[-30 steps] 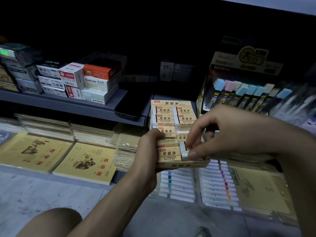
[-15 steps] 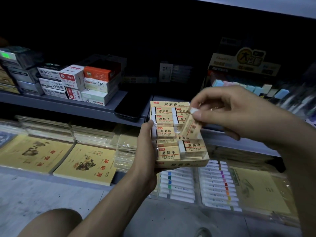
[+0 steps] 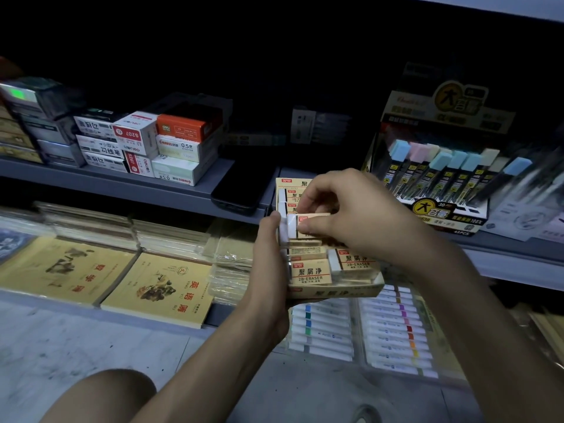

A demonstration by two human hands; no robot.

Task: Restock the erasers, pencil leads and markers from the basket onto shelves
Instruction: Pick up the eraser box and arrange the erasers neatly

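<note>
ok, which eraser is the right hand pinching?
The eraser midway up the tray's left column, its white end beside the left hand's thumb; the right hand pinches it. The two front ones lie free.

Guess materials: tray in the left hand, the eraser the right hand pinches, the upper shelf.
Tray: looks like thin printed cardboard, matte tan, folded front wall. Eraser: white rubbery block, probably vinyl, in a printed paper sleeve; bare white end shows. Upper shelf: likely painted sheet metal, smooth grey, thin straight edge.
</note>
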